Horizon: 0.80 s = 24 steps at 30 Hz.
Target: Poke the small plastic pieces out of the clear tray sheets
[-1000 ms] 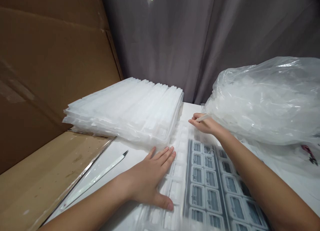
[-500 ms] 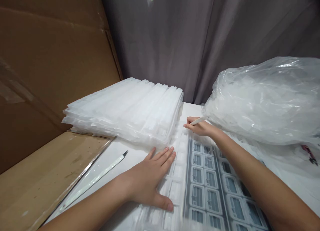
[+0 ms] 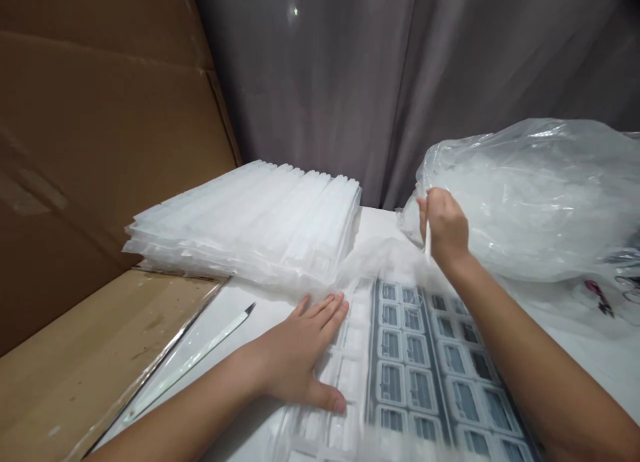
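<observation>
My left hand [image 3: 305, 359] lies flat with fingers spread on a translucent plastic tray [image 3: 345, 372] with rows of small pockets. To its right, dark rectangular pieces [image 3: 393, 345] sit in the tray's pockets. My right hand [image 3: 446, 225] is closed in a fist around a slim white stick-like tool [image 3: 428, 239], raised over the far end of the tray. A thin translucent film [image 3: 385, 254] rises from the tray toward this hand; its pinched edge, if any, is hidden. Left of my left hand lies a pair of pointed tweezers [image 3: 200, 352].
A stack of white translucent trays [image 3: 245, 215] stands at the back left, beside a large cardboard box [image 3: 100, 129]. A big clear plastic bag [image 3: 540, 202] full of white material sits at the back right. Behind hangs a grey curtain [image 3: 320, 82].
My right hand has moved up and to the right with the white stick, turning upright. The thin film has lifted at the tray's far end. My left hand stays in place.
</observation>
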### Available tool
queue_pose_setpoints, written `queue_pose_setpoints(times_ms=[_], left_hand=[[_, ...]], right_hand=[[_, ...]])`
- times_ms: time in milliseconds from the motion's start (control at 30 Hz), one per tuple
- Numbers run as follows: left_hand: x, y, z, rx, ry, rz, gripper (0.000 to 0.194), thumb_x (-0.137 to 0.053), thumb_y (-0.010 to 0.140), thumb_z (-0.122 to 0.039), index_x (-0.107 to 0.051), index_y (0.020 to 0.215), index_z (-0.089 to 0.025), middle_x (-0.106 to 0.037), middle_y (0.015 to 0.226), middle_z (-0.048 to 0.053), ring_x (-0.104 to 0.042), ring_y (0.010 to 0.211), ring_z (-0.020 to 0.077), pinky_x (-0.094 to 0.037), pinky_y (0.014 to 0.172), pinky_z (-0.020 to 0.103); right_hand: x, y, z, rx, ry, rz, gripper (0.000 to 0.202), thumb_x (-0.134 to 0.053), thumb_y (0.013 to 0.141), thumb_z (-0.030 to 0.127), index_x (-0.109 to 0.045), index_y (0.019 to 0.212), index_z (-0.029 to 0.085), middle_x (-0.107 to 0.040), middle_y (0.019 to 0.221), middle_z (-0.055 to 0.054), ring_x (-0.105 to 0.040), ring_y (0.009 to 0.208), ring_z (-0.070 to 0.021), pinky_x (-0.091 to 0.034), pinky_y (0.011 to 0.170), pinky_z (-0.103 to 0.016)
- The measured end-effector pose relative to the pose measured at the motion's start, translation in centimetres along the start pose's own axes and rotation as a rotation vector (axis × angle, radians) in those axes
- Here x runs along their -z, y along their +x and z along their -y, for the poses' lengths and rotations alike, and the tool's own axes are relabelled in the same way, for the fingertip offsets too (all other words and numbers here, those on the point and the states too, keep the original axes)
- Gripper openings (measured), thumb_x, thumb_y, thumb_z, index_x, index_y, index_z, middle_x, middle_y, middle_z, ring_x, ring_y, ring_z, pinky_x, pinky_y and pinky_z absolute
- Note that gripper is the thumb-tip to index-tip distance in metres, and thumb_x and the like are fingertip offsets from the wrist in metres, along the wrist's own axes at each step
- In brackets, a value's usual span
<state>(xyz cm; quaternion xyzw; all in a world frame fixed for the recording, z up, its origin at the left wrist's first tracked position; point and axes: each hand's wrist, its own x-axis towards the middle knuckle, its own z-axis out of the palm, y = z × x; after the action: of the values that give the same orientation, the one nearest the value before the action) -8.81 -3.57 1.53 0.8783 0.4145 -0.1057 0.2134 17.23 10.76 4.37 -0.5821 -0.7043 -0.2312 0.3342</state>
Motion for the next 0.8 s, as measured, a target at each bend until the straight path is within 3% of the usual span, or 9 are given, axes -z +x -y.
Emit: queue_pose_setpoints(times_ms=[67, 100, 200, 300, 400, 500, 567, 667, 800], left_hand=[[0.1, 0.0, -0.1, 0.012, 0.013, 0.012, 0.12, -0.042, 0.068, -0.085, 0.0, 0.149, -0.008, 0.005, 0.152, 0.017, 0.001, 0.141, 0.0326, -0.003, 0.113, 0.055], [0.2, -0.1, -0.2, 0.017, 0.017, 0.016, 0.12, -0.042, 0.068, -0.085, 0.0, 0.149, -0.008, 0.006, 0.152, 0.017, 0.001, 0.141, 0.0325, -0.004, 0.113, 0.055], [0.3, -0.1, -0.2, 0.029, 0.025, 0.024, 0.12, -0.043, 0.068, -0.085, 0.0, 0.149, -0.008, 0.007, 0.152, 0.017, 0.002, 0.141, 0.0331, -0.007, 0.113, 0.053], [0.4, -0.1, -0.1, 0.029, 0.031, 0.02, 0.119, -0.045, 0.069, -0.083, 0.001, 0.149, -0.008, 0.009, 0.151, 0.017, 0.003, 0.141, 0.0335, -0.008, 0.114, 0.052], [0.4, 0.0, 0.0, 0.027, 0.04, 0.006, 0.116, -0.043, 0.071, -0.082, -0.001, 0.149, -0.008, 0.007, 0.151, 0.017, 0.002, 0.14, 0.035, -0.01, 0.113, 0.053], [0.5, 0.0, 0.0, 0.055, 0.074, -0.018, 0.11, -0.044, 0.073, -0.079, -0.006, 0.15, -0.01, 0.003, 0.152, 0.016, 0.001, 0.14, 0.0382, -0.018, 0.111, 0.055], [0.5, 0.1, 0.0, 0.077, 0.099, -0.039, 0.104, -0.047, 0.076, -0.075, -0.01, 0.15, -0.012, -0.001, 0.153, 0.015, -0.001, 0.14, 0.0392, -0.021, 0.109, 0.054], [0.8, 0.4, 0.0, 0.077, 0.114, -0.052, 0.094, -0.047, 0.079, -0.071, -0.019, 0.149, -0.015, -0.014, 0.153, 0.014, -0.01, 0.14, 0.0378, -0.026, 0.108, 0.049], [0.9, 0.8, -0.4, 0.022, 0.115, -0.106, 0.085, -0.047, 0.081, -0.069, -0.026, 0.148, -0.02, -0.036, 0.146, 0.014, -0.027, 0.136, 0.0368, -0.035, 0.102, 0.046]], right_hand=[[1.4, 0.1, -0.6, 0.009, 0.096, -0.019, 0.026, -0.029, 0.097, 0.029, -0.051, 0.092, 0.016, -0.061, 0.095, -0.015, -0.056, 0.088, -0.0249, -0.039, 0.076, -0.032], [2.1, -0.2, -0.7, 0.034, 0.159, 0.036, 0.024, -0.03, 0.097, 0.029, -0.051, 0.091, 0.017, -0.062, 0.094, -0.013, -0.057, 0.086, -0.0239, -0.039, 0.076, -0.032], [3.9, -2.2, -0.7, 0.113, 0.317, 0.399, 0.023, -0.038, 0.094, 0.036, -0.052, 0.084, 0.02, -0.063, 0.081, -0.008, -0.059, 0.072, -0.0206, -0.039, 0.066, -0.029], [5.6, -5.0, -1.5, 0.001, 0.332, 0.668, 0.027, -0.038, 0.093, 0.043, -0.053, 0.096, 0.021, -0.064, 0.075, -0.006, -0.059, 0.065, -0.0207, -0.036, 0.057, -0.028], [7.3, -7.7, -4.7, -0.216, 0.146, 0.741, 0.036, -0.026, 0.094, 0.047, -0.052, 0.104, 0.024, -0.064, 0.072, -0.007, -0.059, 0.062, -0.0237, -0.032, 0.052, -0.028], [8.4, -10.6, -9.2, -0.413, -0.132, 0.842, 0.042, -0.023, 0.092, 0.052, -0.051, 0.082, 0.022, -0.061, 0.068, -0.01, -0.058, 0.061, -0.027, -0.031, 0.05, -0.03], [8.7, -12.7, -11.3, -0.511, -0.148, 0.939, 0.04, -0.029, 0.09, 0.055, -0.046, 0.076, 0.022, -0.06, 0.067, -0.01, -0.058, 0.061, -0.026, -0.033, 0.051, -0.03], [8.9, -15.4, -12.1, -0.58, -0.04, 0.979, 0.037, -0.036, 0.087, 0.058, -0.04, 0.077, 0.022, -0.059, 0.069, -0.008, -0.058, 0.062, -0.0236, -0.036, 0.053, -0.028], [9.1, -17.0, -11.4, -0.541, 0.053, 0.867, 0.025, -0.036, 0.089, 0.047, -0.035, 0.08, 0.023, -0.056, 0.067, -0.004, -0.054, 0.059, -0.0206, -0.033, 0.052, -0.027]])
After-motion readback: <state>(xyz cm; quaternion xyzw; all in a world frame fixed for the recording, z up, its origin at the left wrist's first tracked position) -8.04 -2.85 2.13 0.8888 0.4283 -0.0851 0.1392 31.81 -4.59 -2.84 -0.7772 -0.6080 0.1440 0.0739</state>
